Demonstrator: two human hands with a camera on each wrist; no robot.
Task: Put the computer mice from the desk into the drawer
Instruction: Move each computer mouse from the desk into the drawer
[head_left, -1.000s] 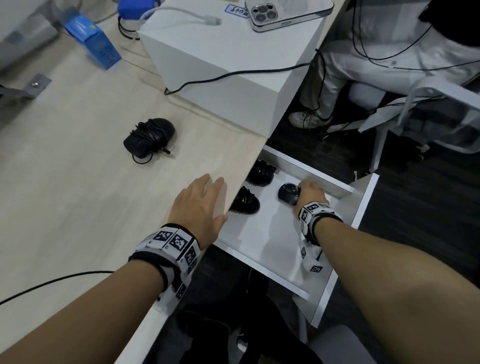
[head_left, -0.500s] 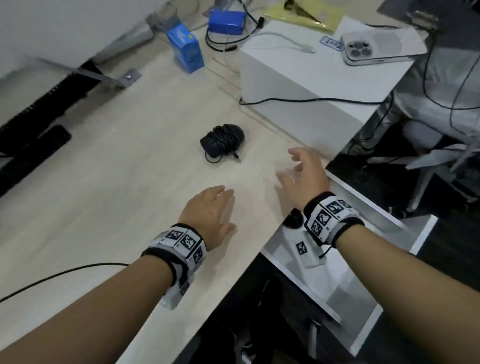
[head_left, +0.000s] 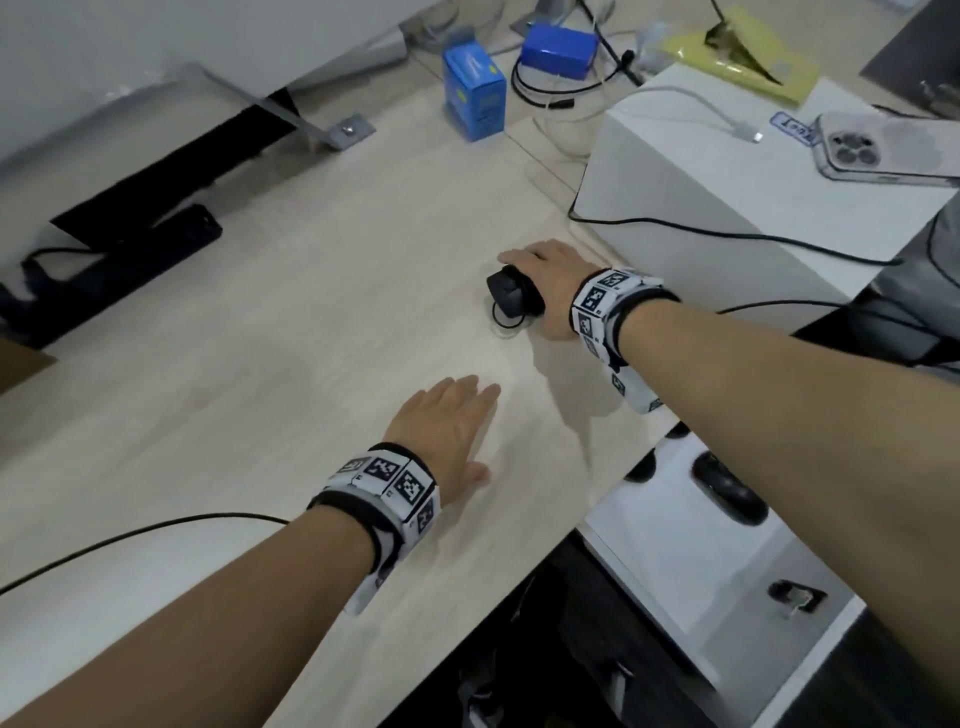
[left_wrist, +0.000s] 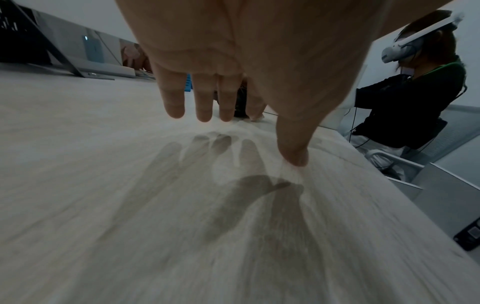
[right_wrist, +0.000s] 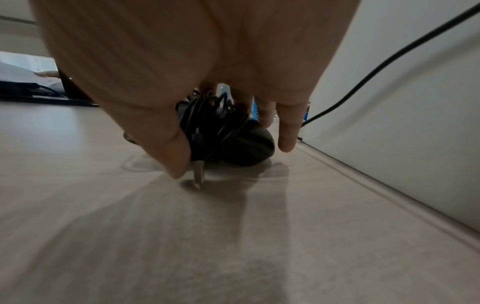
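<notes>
Right hand (head_left: 553, 278) has reached the cord-wrapped mouse (head_left: 511, 296), grip closing round it

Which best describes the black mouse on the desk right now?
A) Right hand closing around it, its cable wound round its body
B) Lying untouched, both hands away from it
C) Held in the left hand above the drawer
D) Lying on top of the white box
A: the right hand curls over the black mouse on the desk, thumb and fingers on either side of the cable-wrapped body.
</notes>
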